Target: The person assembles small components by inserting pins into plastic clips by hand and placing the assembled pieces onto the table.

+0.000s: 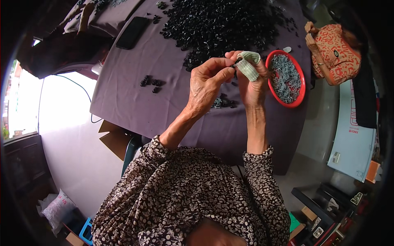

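Observation:
My left hand (203,84) is closed, thumb and forefinger pinching a small black part (235,63). My right hand (253,91) meets it from the other side, its fingers closed round the same part; its fingertips are partly hidden. A pale green ribbed cloth band (248,70) wraps fingers of my right hand. Just below the hands lies a little heap of black parts and thin grey pieces (223,102). Beyond them spreads a big pile of black parts (225,26). Right of my right hand stands a red bowl (303,91) holding many thin grey pieces (286,78).
A purple cloth (164,115) covers the table. On its left lie a black phone (132,33) and a few black parts (151,83). A person in an orange patterned top (337,55) sits at the right; another person's arm (85,18) shows at the upper left.

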Demonstrator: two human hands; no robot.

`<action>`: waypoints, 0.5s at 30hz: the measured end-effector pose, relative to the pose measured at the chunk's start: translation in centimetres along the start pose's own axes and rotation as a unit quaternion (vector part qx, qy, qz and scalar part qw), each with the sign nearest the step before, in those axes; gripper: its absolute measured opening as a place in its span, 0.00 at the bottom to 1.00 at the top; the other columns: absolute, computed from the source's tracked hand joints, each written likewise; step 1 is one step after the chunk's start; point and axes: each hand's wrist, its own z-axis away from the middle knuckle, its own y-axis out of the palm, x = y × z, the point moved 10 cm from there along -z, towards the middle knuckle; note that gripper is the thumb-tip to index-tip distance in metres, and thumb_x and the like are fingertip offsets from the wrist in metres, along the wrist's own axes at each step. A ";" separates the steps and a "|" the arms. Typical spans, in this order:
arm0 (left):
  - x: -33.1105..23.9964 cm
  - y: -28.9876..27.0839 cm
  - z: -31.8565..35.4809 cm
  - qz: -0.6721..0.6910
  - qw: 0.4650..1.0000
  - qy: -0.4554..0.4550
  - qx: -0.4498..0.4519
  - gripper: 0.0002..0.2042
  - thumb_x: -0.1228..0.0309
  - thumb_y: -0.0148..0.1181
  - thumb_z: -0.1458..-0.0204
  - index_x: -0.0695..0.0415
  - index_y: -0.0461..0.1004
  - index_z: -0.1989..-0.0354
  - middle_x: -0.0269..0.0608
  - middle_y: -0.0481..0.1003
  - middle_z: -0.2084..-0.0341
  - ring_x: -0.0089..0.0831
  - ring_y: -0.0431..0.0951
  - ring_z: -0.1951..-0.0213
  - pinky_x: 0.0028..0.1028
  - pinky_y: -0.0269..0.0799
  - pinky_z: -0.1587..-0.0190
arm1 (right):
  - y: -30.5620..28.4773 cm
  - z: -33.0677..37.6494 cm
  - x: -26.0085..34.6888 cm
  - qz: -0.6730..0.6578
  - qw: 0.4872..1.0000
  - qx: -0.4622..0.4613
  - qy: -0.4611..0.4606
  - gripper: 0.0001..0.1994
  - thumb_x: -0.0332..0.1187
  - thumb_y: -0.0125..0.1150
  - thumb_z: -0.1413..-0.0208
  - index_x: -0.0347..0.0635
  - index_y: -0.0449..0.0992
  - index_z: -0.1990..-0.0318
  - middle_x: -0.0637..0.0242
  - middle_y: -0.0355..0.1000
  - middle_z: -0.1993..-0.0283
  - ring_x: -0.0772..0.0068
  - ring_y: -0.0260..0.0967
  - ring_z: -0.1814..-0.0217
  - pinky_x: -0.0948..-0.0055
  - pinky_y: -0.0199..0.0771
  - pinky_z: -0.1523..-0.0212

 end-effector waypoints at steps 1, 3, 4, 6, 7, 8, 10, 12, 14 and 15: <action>0.1 0.1 0.1 -0.001 1.000 -0.001 0.000 0.08 0.77 0.56 0.52 0.65 0.72 0.63 0.39 0.75 0.72 0.23 0.73 0.72 0.22 0.70 0.64 | -0.1 0.2 -0.1 0.017 1.000 0.001 0.001 0.07 0.29 0.50 0.47 0.35 0.72 0.65 0.60 0.72 0.64 0.68 0.69 0.58 0.69 0.67 0.53; 0.2 -0.1 0.0 0.006 1.000 -0.001 -0.016 0.08 0.78 0.56 0.52 0.66 0.72 0.64 0.34 0.72 0.76 0.17 0.69 0.73 0.17 0.66 0.69 | -0.3 0.3 -0.4 0.032 0.999 0.002 -0.001 0.08 0.29 0.49 0.47 0.35 0.72 0.64 0.59 0.72 0.63 0.68 0.69 0.58 0.69 0.67 0.53; 0.3 -0.1 0.0 0.005 1.000 -0.001 -0.015 0.08 0.78 0.56 0.52 0.66 0.72 0.64 0.34 0.72 0.76 0.17 0.69 0.73 0.17 0.66 0.69 | -0.4 0.4 -0.6 0.026 1.000 0.001 0.001 0.08 0.28 0.48 0.47 0.35 0.72 0.64 0.60 0.71 0.63 0.69 0.69 0.58 0.70 0.67 0.53; 0.2 -0.3 0.1 -0.010 1.000 -0.001 -0.014 0.08 0.78 0.56 0.52 0.66 0.73 0.63 0.35 0.73 0.76 0.18 0.70 0.74 0.17 0.67 0.68 | -0.1 0.6 -0.7 0.017 1.000 0.002 0.003 0.08 0.27 0.48 0.47 0.35 0.71 0.64 0.60 0.71 0.62 0.69 0.69 0.58 0.71 0.67 0.54; 0.2 -0.3 0.1 -0.011 1.000 0.000 -0.015 0.08 0.78 0.56 0.52 0.66 0.73 0.63 0.35 0.73 0.76 0.18 0.70 0.74 0.17 0.67 0.68 | -0.1 0.7 -0.8 0.014 1.000 -0.003 0.009 0.08 0.27 0.47 0.47 0.34 0.71 0.63 0.60 0.71 0.62 0.70 0.69 0.58 0.72 0.68 0.54; 0.3 -0.3 0.1 0.000 1.000 0.003 -0.018 0.08 0.79 0.55 0.52 0.66 0.73 0.63 0.35 0.73 0.76 0.18 0.70 0.74 0.17 0.67 0.68 | -0.3 0.8 -0.8 0.012 1.000 -0.009 0.014 0.08 0.26 0.46 0.47 0.34 0.70 0.63 0.60 0.71 0.62 0.71 0.69 0.58 0.73 0.68 0.55; 0.5 -0.2 0.1 0.011 1.000 0.006 -0.020 0.08 0.79 0.55 0.51 0.67 0.73 0.62 0.35 0.73 0.75 0.18 0.70 0.73 0.17 0.68 0.68 | -0.5 1.0 -0.9 0.017 1.000 -0.018 0.011 0.08 0.26 0.45 0.47 0.34 0.70 0.62 0.61 0.71 0.62 0.72 0.68 0.59 0.74 0.68 0.56; 0.5 -0.3 0.1 0.013 0.999 0.009 -0.030 0.08 0.80 0.55 0.51 0.67 0.72 0.62 0.35 0.73 0.75 0.18 0.70 0.73 0.17 0.68 0.68 | -0.5 1.1 -0.9 0.020 0.999 -0.024 0.008 0.08 0.25 0.45 0.47 0.34 0.70 0.62 0.61 0.71 0.62 0.73 0.68 0.60 0.76 0.68 0.57; 0.5 -0.2 0.1 0.007 0.999 0.013 -0.028 0.08 0.80 0.55 0.51 0.67 0.72 0.62 0.35 0.73 0.75 0.18 0.70 0.73 0.17 0.68 0.68 | -1.0 1.4 -1.4 0.020 0.998 -0.040 0.043 0.08 0.25 0.45 0.47 0.34 0.70 0.62 0.62 0.71 0.62 0.75 0.68 0.61 0.78 0.68 0.58; 0.5 -0.1 0.1 0.001 1.000 0.015 -0.026 0.08 0.80 0.55 0.51 0.67 0.72 0.61 0.35 0.73 0.75 0.18 0.70 0.73 0.17 0.68 0.68 | -1.0 1.4 -1.4 0.020 0.998 -0.040 0.043 0.08 0.25 0.45 0.47 0.34 0.70 0.62 0.62 0.71 0.62 0.75 0.68 0.61 0.78 0.68 0.58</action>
